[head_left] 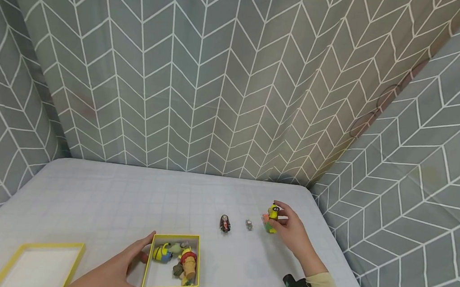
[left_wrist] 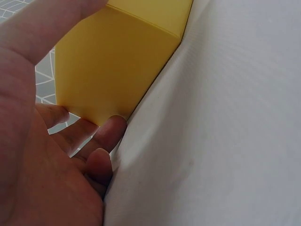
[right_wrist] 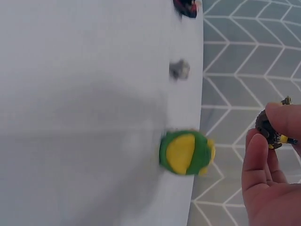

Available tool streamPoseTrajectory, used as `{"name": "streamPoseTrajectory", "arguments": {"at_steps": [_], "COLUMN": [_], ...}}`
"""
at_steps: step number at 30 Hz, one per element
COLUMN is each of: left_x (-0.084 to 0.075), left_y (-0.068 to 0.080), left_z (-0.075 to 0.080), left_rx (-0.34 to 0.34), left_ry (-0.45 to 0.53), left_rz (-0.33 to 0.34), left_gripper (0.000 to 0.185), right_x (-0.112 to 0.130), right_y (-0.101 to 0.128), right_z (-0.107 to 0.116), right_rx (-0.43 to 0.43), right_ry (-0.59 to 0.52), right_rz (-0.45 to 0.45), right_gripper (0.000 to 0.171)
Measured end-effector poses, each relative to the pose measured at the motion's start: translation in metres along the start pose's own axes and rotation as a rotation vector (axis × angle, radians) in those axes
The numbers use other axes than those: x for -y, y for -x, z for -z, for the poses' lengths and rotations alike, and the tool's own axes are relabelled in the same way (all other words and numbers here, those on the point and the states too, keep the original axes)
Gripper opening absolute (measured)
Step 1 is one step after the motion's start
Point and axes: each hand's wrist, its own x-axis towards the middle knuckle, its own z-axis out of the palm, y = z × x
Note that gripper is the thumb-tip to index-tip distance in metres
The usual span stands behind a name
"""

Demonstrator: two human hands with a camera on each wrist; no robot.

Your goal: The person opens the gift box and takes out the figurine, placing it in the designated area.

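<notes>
My left hand [head_left: 133,264] grips the left side of an open yellow box [head_left: 150,278], thumb at its far corner. In the left wrist view the fingers [left_wrist: 101,141] press against the yellow box's wall [left_wrist: 113,66]. Several toy figures [head_left: 176,258] lie inside. My right hand [head_left: 284,222] pinches a small dark-and-yellow figure [head_left: 273,211] near the table's right side; the right wrist view shows this figure [right_wrist: 272,129] between thumb and fingertips [right_wrist: 256,155]. Just beside it a green-and-yellow toy [right_wrist: 186,152] rests on the table.
A small dark figure [head_left: 225,223] and a tiny grey figure [head_left: 249,225] stand on the white table [head_left: 108,197] left of my right hand. The box's yellow lid [head_left: 38,266] lies open side up at the front left. Patterned grey walls close in behind and on both sides.
</notes>
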Motion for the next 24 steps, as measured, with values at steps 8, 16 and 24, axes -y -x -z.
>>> {"name": "streamPoseTrajectory", "arguments": {"at_steps": [8, 16, 24], "left_x": [0.001, 0.003, 0.004], "left_y": [-0.003, -0.002, -0.001], "left_z": [0.001, 0.001, 0.002], "left_rx": [0.021, 0.026, 0.039], "left_ry": [0.012, 0.009, 0.018], "left_rz": [0.018, 0.014, -0.033], "left_gripper": [0.112, 0.112, 0.111], "right_x": [-0.028, -0.058, -0.070], "right_y": [-0.009, -0.017, -0.023], "right_z": [0.023, 0.029, 0.031], "right_rx": [-0.012, 0.016, 0.068], "right_ry": [0.065, 0.131, 0.155], "right_rz": [-0.043, -0.124, -0.201], "right_gripper": [0.058, 0.056, 0.058]}}
